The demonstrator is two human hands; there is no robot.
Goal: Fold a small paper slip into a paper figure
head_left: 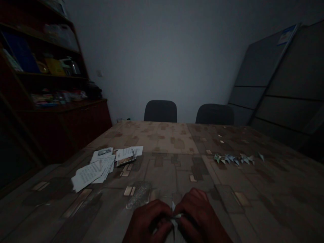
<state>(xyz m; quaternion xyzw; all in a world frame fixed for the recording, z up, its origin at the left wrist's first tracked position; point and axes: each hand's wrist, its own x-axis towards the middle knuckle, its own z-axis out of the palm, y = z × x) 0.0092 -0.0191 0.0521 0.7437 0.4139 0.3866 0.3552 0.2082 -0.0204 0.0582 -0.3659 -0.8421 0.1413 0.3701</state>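
Observation:
At the near edge of the table, my left hand (153,221) and my right hand (196,216) meet with fingertips pinched. Between them is a small folded piece of pale paper (174,221), with pointed bits sticking up and down. Most of it is hidden by my fingers. A row of small folded paper figures (234,158) with pointed tips, pale and greenish, stands apart on the table to the right. Over on the left, printed paper sheets (88,173) lie in a loose, overlapping spread.
A patterned cloth covers the table (162,135). Two dark chairs (160,111) stand at its far side, before a plain wall. A wooden cabinet (83,125) with cluttered shelves is on the left. Large grey panels (253,74) lean at the right.

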